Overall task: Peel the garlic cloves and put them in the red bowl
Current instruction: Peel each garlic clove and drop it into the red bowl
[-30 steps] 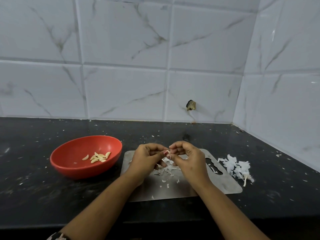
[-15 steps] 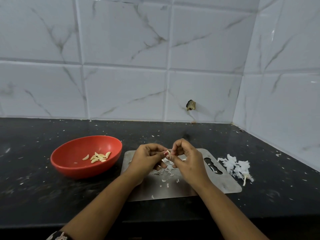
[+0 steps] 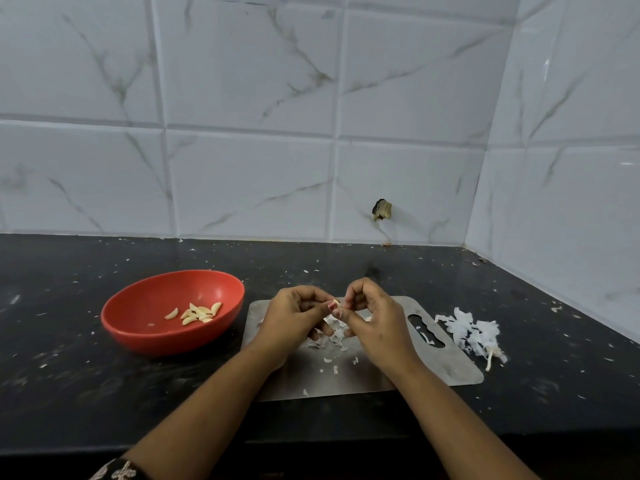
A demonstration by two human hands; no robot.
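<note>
Red bowl [image 3: 138, 306] holding pale-yellow peeled cloves [image 3: 197, 313]; right of the bowl, silver-grey cutting board [image 3: 450, 370] and white garlic skins [image 3: 467, 329]; black countertop [image 3: 69, 268]; white, grey-veined wall tiles [image 3: 242, 81].

I see left hand [image 3: 294, 317] and right hand [image 3: 375, 322] pinching one garlic clove [image 3: 336, 302] above the steel board [image 3: 446, 368]. Peeled cloves [image 3: 197, 313] sit in the red bowl [image 3: 166, 341] at left; a heap of skins [image 3: 471, 330] lies right.

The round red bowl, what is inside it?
A few pale peeled garlic cloves lie inside the round red bowl. Its near rim hides the inner wall below.
</note>
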